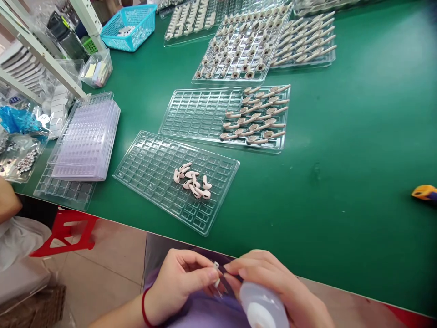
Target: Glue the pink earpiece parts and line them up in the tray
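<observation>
My left hand (186, 280), a red band at its wrist, pinches a small white earphone part (216, 269) between thumb and forefinger, just off the table's front edge. Facing it is my right hand (273, 278), wrapped round a translucent white squeeze bottle (262, 305) that is tilted, with its fingertips close to the small part. Thin wires seem to hang from the part, though they are blurred. Beyond my hands, a clear plastic tray (153, 168) carries a loose pile of white earbud shells (194, 182).
Another clear tray (194, 114) holds rows of beige earbud pieces (254, 116) at its right side. Fuller trays (239, 45) lie behind it. Stacked trays (85, 141) and a blue basket (129, 27) stand left. A yellow-handled tool (423, 192) lies far right. Another person's arm (8, 200) shows at left.
</observation>
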